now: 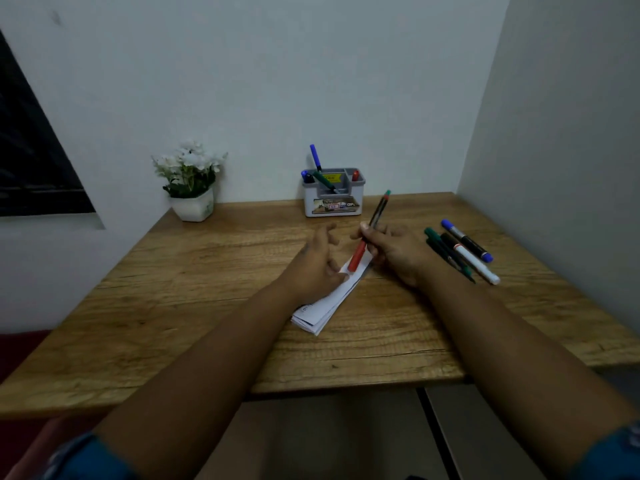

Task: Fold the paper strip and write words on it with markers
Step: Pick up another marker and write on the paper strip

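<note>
Over the folded paper strip (329, 292), right hand (398, 254) fingers pinch a red-capped marker (369, 233); left hand (317, 265) fingers spread.

White paper strip (330, 296), red-capped marker (369, 233) with green end, brown wood-grain table (214, 306), grey-and-white holder (333, 197).

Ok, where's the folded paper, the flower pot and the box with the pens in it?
folded paper (323, 308): head view, on its bare white near end.
flower pot (192, 208): head view, on the white pot's front.
pen box (332, 204): head view, on its front wall, on the label.
</note>
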